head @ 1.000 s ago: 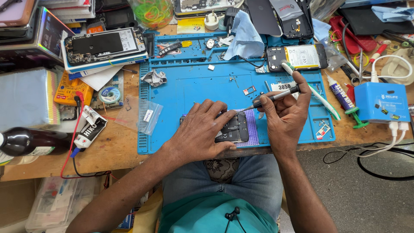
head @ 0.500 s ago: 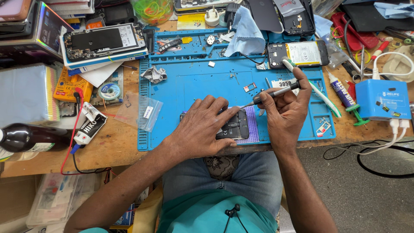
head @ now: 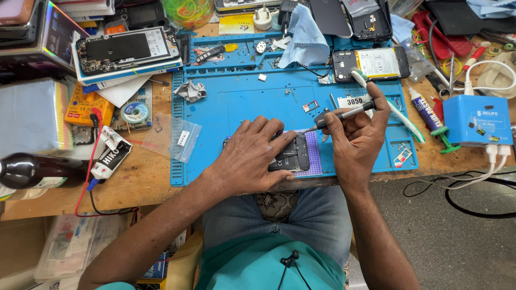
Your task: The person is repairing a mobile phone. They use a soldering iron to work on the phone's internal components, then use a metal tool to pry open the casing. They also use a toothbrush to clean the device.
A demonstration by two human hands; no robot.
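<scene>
The reference landmark is the blue silicone work mat (head: 242,107), which lies on the wooden worktop (head: 134,188).

An opened phone (head: 293,156) lies back-up at the near edge of the mat, resting on a small purple pad (head: 313,158). The left hand (head: 252,158) lies flat on the phone, fingers spread and pressing down on its left half; it pins the phone and does not close around it. The right hand (head: 357,137) is closed in a pen-style grip around a slim screwdriver (head: 344,114), held above the mat's near right part. The tool's tip points left and down toward the top right corner of the phone, just beside the left index finger.

On the far right part of the mat lies a second opened phone (head: 376,63) with its pale battery showing. A white-and-green toothbrush (head: 395,110) lies slanted on the mat's right side, behind the right hand. A blue cloth (head: 307,33) rests on the far edge of the mat. A crumpled grey wipe (head: 191,90) sits on the mat's left part.

Left of the mat, on the bare worktop, lie a clear plastic bag (head: 180,137) and an orange multimeter (head: 86,110). Right of the mat stands a blue box-shaped device (head: 478,121), with a glue tube (head: 424,110) between it and the mat.
</scene>
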